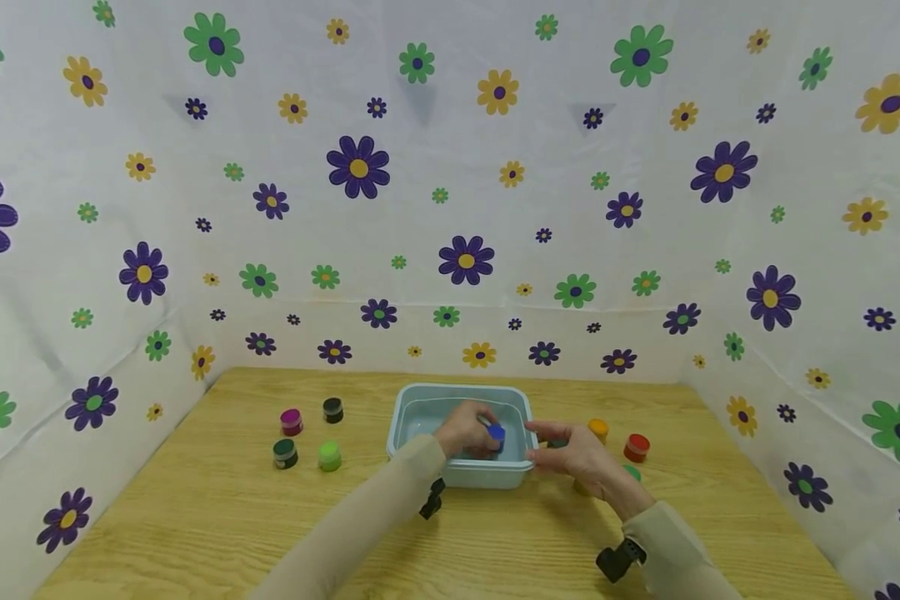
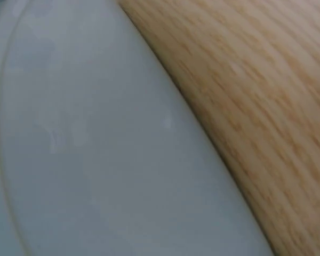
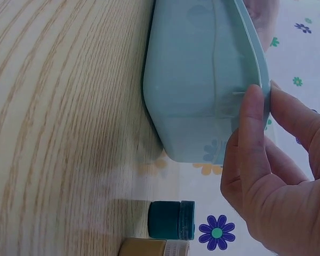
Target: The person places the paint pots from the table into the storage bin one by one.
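Note:
A light blue plastic tub stands on the wooden table in the head view. My left hand reaches down inside it, fingers curled about a small blue-lidded jar. My right hand pinches the tub's right rim between thumb and fingers. In the right wrist view, the right hand has its thumb on one side of the rim and its fingers on the other, at the corner of the tub. Only the tub's outer wall and the tabletop fill the left wrist view.
Left of the tub stand a magenta jar, a black jar, a dark green jar and a light green jar. Beyond the right hand are orange and red jars; a teal jar stands near the tub.

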The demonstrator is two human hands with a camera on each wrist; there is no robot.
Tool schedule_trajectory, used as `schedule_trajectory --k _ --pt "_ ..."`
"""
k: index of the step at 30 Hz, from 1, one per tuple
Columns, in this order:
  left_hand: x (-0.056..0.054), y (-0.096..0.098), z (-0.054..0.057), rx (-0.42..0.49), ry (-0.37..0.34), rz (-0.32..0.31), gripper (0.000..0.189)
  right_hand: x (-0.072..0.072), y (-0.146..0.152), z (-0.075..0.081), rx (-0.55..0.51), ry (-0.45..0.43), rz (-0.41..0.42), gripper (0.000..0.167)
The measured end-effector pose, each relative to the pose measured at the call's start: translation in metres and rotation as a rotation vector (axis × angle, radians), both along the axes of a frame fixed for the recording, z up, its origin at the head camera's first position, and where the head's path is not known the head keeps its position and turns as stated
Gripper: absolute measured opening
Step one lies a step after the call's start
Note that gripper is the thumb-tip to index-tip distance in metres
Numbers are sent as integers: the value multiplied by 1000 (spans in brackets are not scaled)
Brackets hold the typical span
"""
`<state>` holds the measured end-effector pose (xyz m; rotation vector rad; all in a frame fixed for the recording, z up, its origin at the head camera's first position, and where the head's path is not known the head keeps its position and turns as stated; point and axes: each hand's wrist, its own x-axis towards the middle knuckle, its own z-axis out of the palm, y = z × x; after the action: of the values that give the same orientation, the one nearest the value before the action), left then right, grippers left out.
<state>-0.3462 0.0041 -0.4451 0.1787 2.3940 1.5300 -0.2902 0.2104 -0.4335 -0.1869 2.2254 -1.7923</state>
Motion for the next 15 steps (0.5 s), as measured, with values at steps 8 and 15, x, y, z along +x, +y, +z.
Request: schedule_trajectory --k 8,15 --pt "-5 3 -2 7 -53 -35 40 0 -1 3 -8 -15 -7 64" --pt "-5 5 -3 -16 -52 -70 39 0 -1 1 -9 -20 0 65"
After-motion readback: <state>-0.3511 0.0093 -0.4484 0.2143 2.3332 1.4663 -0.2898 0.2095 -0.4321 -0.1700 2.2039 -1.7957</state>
